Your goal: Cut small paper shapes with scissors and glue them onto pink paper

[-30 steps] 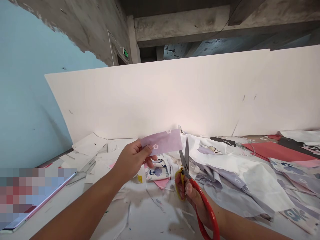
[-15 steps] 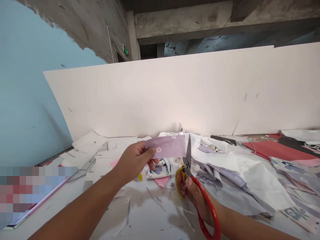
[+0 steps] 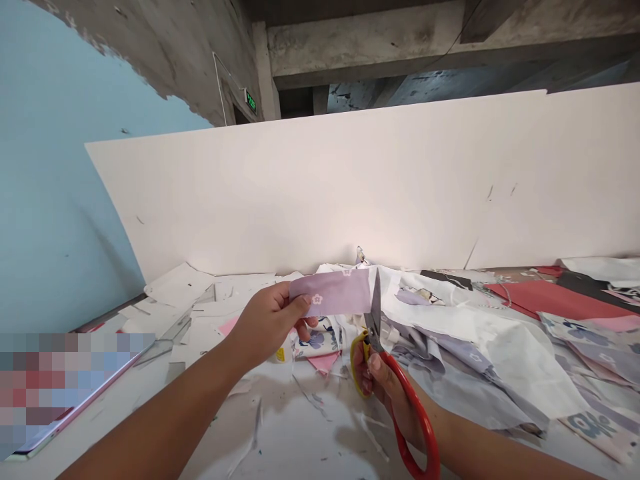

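Between the thumb and fingers of my left hand point(image 3: 270, 327) is a lilac strip of fabric point(image 3: 335, 292) with small white flowers, held up above the table. My right hand point(image 3: 387, 387) grips a pair of scissors point(image 3: 374, 327) with one yellow and one red handle. The blades point upward, slightly parted, at the strip's right end; one blade passes in front and the other is partly hidden by the fabric. Below the strip lie a flower-printed scrap point(image 3: 317, 341), a pink scrap point(image 3: 325, 363) and a small container with a yellow label point(image 3: 281, 353).
White and lilac cloth point(image 3: 480, 353) heaps on the right, with red sheets point(image 3: 555, 300) behind. White card pieces point(image 3: 175, 287) lie at the left, near a tablet-like device point(image 3: 85, 407) with a blurred screen. A tall white board point(image 3: 320, 200) closes off the back.
The strip has levelled out and shifted slightly right, bringing its right end between the scissor blades. The blades have narrowed a little. Over the last half second almost nothing moves.
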The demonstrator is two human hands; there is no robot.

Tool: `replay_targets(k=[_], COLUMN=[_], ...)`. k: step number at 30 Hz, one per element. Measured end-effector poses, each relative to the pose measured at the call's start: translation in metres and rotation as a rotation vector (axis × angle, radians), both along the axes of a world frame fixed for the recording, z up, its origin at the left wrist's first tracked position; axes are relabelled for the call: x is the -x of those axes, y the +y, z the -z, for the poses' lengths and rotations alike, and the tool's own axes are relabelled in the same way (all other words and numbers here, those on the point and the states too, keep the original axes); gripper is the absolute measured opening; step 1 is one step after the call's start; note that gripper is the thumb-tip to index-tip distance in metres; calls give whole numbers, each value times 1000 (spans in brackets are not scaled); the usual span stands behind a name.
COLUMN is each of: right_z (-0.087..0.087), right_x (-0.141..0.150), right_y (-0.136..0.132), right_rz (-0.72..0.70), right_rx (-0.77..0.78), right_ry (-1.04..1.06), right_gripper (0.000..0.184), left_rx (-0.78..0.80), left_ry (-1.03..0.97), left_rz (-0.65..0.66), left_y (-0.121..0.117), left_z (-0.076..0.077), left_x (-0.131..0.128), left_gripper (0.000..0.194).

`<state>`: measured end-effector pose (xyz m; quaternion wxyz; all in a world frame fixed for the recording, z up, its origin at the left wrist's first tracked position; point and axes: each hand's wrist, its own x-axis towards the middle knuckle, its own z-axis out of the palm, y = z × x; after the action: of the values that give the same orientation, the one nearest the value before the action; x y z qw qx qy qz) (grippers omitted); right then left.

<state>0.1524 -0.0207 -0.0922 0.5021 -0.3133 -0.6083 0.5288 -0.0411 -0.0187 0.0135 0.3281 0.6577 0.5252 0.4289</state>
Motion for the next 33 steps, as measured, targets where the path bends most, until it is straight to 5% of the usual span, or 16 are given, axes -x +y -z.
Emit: replay_targets(k=[3, 33], right_z=[5, -3], right_x=[-3, 1], right_y=[3, 3], right_rz=[-115, -21], right_rx=[-44, -4], right_ry=[-62, -181], right_gripper=[41, 46], left_rx=[-6, 1], left_ry=[6, 14], left_rz=[-8, -33], left_y=[-1, 0], left_z=[-1, -1], left_x=[0, 0], left_gripper=[27, 29])
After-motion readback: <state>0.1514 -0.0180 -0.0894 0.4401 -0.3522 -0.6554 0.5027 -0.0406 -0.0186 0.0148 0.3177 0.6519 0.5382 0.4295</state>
